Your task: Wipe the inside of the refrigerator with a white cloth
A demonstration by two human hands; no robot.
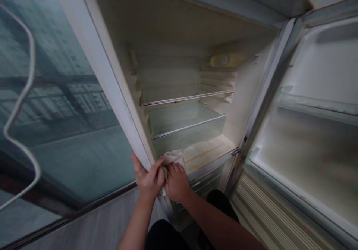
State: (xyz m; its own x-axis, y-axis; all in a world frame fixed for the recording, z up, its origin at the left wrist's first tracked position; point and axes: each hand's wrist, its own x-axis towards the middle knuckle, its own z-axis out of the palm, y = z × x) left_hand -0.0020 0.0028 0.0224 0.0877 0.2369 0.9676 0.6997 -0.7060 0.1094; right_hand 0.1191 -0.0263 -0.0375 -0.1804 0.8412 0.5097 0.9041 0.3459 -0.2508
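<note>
An open refrigerator [170, 71] has glass shelves [187, 117] and a stained, yellowish bottom surface [205, 153]. At its lower left front corner, my right hand [176, 181] presses a crumpled white cloth or tissue [175, 157] against the bottom. My left hand [149, 177] is just left of it, braced on the outer edge of the fridge frame, with the thumb spread from the fingers. Its thumb and fingertips are close to the white cloth. The palm side of my right hand is hidden.
The fridge door [321, 130] stands open on the right, with a clear door shelf [316, 104]. A yellow lamp housing [227, 60] is inside at upper right. On the left are a glass window [84, 160] and a white cable [21, 104]. My knees are below.
</note>
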